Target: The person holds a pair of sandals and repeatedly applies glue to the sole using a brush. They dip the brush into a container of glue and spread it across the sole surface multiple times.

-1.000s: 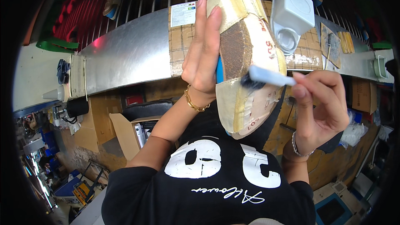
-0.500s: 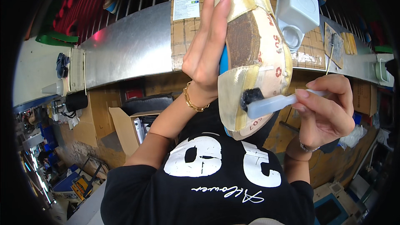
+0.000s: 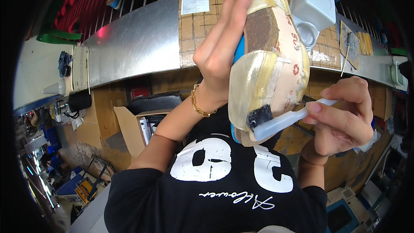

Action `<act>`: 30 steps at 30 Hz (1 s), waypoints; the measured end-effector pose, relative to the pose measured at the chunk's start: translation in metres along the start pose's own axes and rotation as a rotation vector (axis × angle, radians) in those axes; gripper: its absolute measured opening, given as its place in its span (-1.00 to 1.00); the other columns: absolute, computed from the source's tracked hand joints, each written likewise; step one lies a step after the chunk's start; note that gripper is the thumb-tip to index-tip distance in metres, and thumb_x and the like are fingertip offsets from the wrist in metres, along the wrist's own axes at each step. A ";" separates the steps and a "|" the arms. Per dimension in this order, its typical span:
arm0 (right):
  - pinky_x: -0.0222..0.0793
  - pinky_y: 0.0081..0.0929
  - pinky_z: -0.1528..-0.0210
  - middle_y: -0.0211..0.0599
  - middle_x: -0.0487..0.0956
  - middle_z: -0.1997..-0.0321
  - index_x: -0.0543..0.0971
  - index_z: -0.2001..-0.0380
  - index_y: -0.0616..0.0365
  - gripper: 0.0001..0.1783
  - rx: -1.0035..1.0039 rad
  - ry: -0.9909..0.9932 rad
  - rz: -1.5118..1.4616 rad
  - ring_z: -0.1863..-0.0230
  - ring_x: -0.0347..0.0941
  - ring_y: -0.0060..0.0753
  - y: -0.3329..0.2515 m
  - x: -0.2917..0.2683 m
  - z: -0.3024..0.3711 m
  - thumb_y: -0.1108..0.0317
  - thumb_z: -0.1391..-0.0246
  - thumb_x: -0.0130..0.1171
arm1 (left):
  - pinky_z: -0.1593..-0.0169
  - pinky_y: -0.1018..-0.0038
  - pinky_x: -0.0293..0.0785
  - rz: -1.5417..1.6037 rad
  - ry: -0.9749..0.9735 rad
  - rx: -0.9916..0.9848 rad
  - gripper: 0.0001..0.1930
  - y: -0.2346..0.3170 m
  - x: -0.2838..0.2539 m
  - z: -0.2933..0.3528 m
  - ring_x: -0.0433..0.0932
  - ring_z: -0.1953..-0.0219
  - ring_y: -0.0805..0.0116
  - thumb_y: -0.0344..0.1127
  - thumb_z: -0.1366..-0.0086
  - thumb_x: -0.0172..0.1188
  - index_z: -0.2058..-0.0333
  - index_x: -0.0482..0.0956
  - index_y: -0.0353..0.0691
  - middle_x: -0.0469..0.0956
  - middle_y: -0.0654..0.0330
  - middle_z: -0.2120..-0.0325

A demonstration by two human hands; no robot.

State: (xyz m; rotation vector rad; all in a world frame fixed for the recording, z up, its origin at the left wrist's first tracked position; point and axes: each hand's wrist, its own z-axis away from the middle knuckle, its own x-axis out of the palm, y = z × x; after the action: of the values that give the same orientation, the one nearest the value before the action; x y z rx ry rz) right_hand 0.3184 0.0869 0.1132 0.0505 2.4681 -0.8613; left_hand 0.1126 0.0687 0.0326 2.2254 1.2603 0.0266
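A shoe upper (image 3: 286, 62) in cream lining and pale translucent panels, with a brown patch, stands tilted above the bench's front edge. Blue shows along its left side. My left hand (image 3: 217, 60) holds it from the left, fingers stretched along its side; the thumb is hidden. Between the thumb and fingers of my right hand (image 3: 345, 116) is a brush (image 3: 280, 124) with a whitish translucent handle. Its black bristles touch the pale panel near the shoe's lower end.
A metal bench (image 3: 133, 39) runs behind, with a cardboard sheet (image 3: 192, 32) on it. A white square container (image 3: 317, 4) stands beyond the shoe. A stick lies on a stained card (image 3: 348, 45) at right. An open carton (image 3: 129, 131) stands below the bench.
The brush has slid down the pale panel toward the shoe's lower end. The shoe and my left hand appear slightly further right, and the view has shifted a little.
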 end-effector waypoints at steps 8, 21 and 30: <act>0.15 -0.42 0.32 -0.44 0.53 0.46 0.77 0.53 -0.13 -0.71 0.026 -0.080 -0.047 0.43 0.36 -0.44 -0.006 -0.006 0.000 0.18 0.51 0.54 | 0.11 0.33 0.64 0.003 -0.064 0.013 -0.42 -0.003 -0.004 0.000 0.69 0.06 -0.09 -0.33 -0.14 0.37 -0.15 0.53 -0.44 0.55 -0.38 -0.02; 0.15 -0.57 0.36 -0.40 0.54 0.31 0.78 0.23 -0.12 -0.53 -0.081 0.076 0.373 0.46 0.41 -0.50 -0.022 0.002 0.020 0.33 0.37 0.62 | 0.08 0.28 0.65 -0.165 -0.019 -0.040 -0.30 -0.012 0.000 -0.002 0.64 -0.02 -0.17 -0.32 -0.07 0.45 -0.19 0.47 -0.47 0.49 -0.42 -0.09; 0.18 -0.48 0.38 -0.46 0.56 0.36 0.81 0.36 -0.22 -0.63 -0.013 0.112 0.212 0.43 0.39 -0.47 -0.014 0.009 0.011 0.25 0.41 0.61 | 0.01 0.28 0.64 -0.028 -0.078 -0.148 -0.30 -0.017 0.001 0.001 0.64 -0.04 -0.11 -0.36 -0.04 0.46 -0.18 0.49 -0.44 0.54 -0.33 -0.06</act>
State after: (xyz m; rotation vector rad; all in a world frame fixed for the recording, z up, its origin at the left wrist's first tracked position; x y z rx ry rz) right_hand 0.3130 0.0683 0.1094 0.3580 2.5147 -0.7691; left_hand 0.0998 0.0753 0.0227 2.0620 1.2075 0.0210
